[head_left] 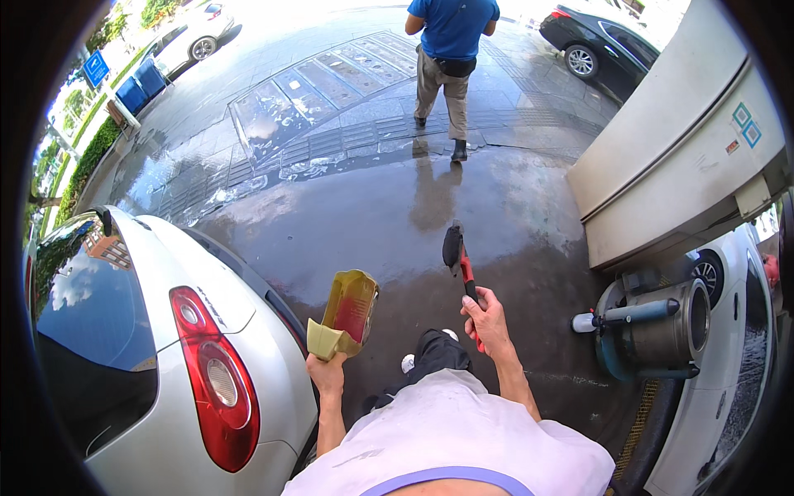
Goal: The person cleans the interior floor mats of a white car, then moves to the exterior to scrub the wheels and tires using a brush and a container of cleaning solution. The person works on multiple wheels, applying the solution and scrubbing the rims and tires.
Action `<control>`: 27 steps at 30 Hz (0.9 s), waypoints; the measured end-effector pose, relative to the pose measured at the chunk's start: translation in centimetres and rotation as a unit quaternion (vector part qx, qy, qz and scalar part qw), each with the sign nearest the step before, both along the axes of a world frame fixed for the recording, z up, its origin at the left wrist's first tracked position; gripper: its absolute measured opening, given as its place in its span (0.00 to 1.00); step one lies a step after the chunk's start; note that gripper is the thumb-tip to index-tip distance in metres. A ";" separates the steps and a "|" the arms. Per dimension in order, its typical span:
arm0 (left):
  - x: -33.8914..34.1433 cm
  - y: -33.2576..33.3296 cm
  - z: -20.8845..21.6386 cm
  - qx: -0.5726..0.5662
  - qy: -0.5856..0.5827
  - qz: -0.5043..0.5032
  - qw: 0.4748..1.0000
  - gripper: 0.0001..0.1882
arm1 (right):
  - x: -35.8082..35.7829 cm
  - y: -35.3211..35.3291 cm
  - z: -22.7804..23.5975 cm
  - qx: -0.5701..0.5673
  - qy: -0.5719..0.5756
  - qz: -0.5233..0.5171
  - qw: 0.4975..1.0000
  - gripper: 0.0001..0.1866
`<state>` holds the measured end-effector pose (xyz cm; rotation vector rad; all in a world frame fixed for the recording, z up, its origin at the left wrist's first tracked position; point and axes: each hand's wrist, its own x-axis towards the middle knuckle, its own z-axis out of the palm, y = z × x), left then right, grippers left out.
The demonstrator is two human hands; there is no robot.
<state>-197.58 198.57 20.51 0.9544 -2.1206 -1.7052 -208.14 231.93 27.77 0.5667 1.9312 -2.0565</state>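
My left hand (327, 376) is closed on the near end of a yellow-green plastic container (332, 339) that looks like a jug cut open along one side. Its inside shows a reddish tint; I cannot make out what it holds. In my right hand (490, 324), the fingers wrap round the red and black handle of a brush (452, 250). The brush's dark head points up and away from me. Both hands are held out in front of my body, apart from each other, over the wet ground.
Close on my left stands a white car (178, 248) with a red tail light. A person in a blue shirt (453, 29) stands ahead, facing away. To the right are a tall pale cabinet (678, 140), a round metal machine (662, 326) and another white car (719, 364). The paving (331, 223) is wet.
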 end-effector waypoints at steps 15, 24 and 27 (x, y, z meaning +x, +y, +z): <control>-34.7 -20.1 -1.5 -0.021 0.010 0.207 0.978 0.19 | -51.0 -30.5 -1.0 0.001 0.021 0.306 0.952 0.22; -48.2 -39.4 -3.6 0.000 0.024 0.363 0.931 0.21 | -72.0 -59.2 -0.9 -0.029 0.086 0.375 0.923 0.23; -52.8 -49.7 -6.4 0.005 -0.030 0.349 0.937 0.22 | -76.6 -68.2 -3.9 -0.023 0.066 0.358 0.931 0.21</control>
